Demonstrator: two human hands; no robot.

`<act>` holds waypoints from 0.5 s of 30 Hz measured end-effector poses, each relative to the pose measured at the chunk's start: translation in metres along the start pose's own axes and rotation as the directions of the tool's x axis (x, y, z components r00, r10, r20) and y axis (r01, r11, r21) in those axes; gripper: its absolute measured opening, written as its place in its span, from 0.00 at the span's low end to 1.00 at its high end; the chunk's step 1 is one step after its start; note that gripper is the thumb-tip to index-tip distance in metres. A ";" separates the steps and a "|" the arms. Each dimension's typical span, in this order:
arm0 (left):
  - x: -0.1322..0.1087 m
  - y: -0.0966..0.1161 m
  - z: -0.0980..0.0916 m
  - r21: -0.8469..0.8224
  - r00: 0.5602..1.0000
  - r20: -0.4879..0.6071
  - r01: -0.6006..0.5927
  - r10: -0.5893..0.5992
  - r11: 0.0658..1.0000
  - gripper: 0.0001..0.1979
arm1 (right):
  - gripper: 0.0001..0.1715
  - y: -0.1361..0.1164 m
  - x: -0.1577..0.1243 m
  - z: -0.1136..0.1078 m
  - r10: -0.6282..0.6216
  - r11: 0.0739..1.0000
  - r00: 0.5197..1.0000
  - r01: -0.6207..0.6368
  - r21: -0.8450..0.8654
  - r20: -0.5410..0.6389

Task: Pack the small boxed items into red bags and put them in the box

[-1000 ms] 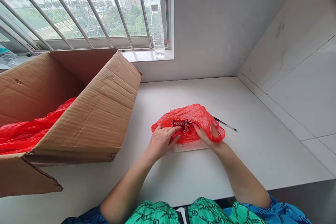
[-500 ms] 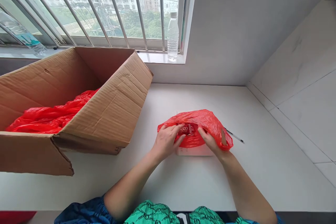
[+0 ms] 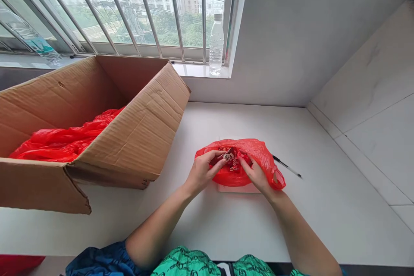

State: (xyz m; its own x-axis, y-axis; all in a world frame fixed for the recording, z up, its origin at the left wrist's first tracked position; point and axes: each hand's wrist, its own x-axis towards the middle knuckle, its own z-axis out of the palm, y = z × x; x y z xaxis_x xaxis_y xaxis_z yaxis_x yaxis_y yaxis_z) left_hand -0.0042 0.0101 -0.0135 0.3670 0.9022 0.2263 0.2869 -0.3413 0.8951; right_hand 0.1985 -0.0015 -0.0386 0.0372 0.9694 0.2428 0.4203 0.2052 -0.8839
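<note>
A red plastic bag (image 3: pixel 261 153) lies crumpled on the white tabletop with its mouth turned towards me. Inside that mouth sit dark red printed packets (image 3: pixel 233 164). My left hand (image 3: pixel 207 168) has its thumb and fingers closed on one dark red packet with white print. At the right of the opening, my right hand (image 3: pixel 255 172) pinches something red, packet or bag film, which I cannot tell apart. A bag handle loops by its wrist. Under the bag, the front edge of a pale flat box (image 3: pixel 237 189) shows.
A large open cardboard box (image 3: pixel 136 129) on the left holds more red plastic bags (image 3: pixel 71 140). A pen (image 3: pixel 287 167) lies right of the bag. On the windowsill stand a clear bottle (image 3: pixel 216 45) and a larger leaning bottle (image 3: pixel 43 47). Walls bound the back and right.
My fingers have closed in the bag's mouth, and the left hand now grips a dark red packet. The bag has sagged slightly lower. The view has shifted a little.
</note>
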 end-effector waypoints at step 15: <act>0.001 0.013 -0.004 -0.328 0.962 0.151 0.265 -0.226 0.907 0.16 | 0.22 -0.037 -0.002 -0.001 0.110 0.876 0.965 -0.207 0.435 0.238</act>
State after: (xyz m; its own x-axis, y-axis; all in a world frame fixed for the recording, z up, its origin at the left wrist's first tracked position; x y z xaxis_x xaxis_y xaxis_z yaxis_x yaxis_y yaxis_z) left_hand -0.0036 0.0077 -0.0004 0.4216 0.9058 -0.0427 0.0674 0.0157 0.9976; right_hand 0.1839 -0.0111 -0.0059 -0.1334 0.9902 0.0420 -0.0339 0.0378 -0.9987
